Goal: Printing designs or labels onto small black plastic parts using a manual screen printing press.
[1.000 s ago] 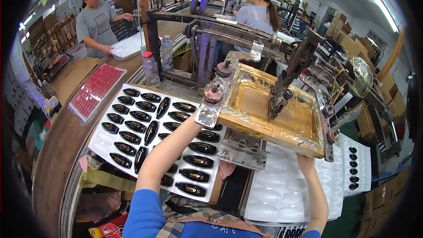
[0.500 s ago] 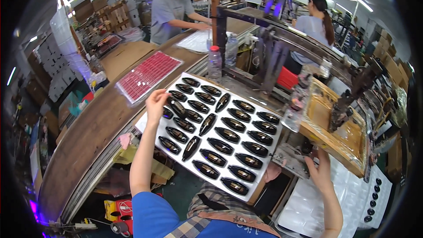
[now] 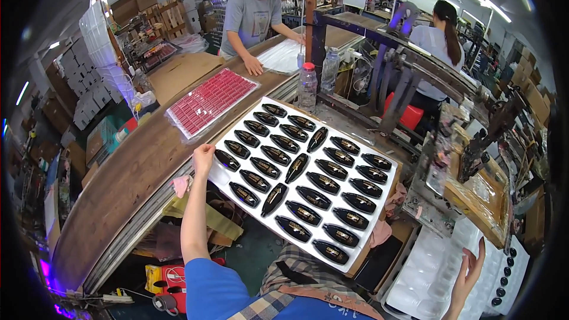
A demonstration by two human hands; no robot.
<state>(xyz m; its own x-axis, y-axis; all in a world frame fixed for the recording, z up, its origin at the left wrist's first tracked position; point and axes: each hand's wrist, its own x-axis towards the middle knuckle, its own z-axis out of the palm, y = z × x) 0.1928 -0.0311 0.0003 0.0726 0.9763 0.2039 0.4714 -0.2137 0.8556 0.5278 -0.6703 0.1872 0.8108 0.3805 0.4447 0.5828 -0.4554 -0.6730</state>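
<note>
A white tray (image 3: 284, 169) lies in front of me, bearing several black boat-shaped pieces (image 3: 298, 168) with gold print. My left hand (image 3: 203, 159) is closed at the tray's left edge, its fingertips by the end of one black piece (image 3: 227, 160). Whether anything is pinched in those fingers is hidden. At the lower right my right hand (image 3: 470, 268) hangs open, fingers stretched and holding nothing. It is over a white moulded tray (image 3: 421, 272). A wooden-framed screen (image 3: 480, 195) on a stained metal printing fixture stands just beyond that hand.
A red sheet of small blocks (image 3: 212, 102) lies on the curved brown bench (image 3: 127, 184). Across it a person in grey (image 3: 252, 18) touches white sheets (image 3: 280, 56). A red-capped jar (image 3: 307, 86) stands by the metal frame (image 3: 367, 29). Small black rounds (image 3: 504, 275) line the right side.
The black piece in my left hand now lies on the tray, and that hand has drawn left. My right hand has left the fixture and moved lower right. The person opposite has shifted a hand.
</note>
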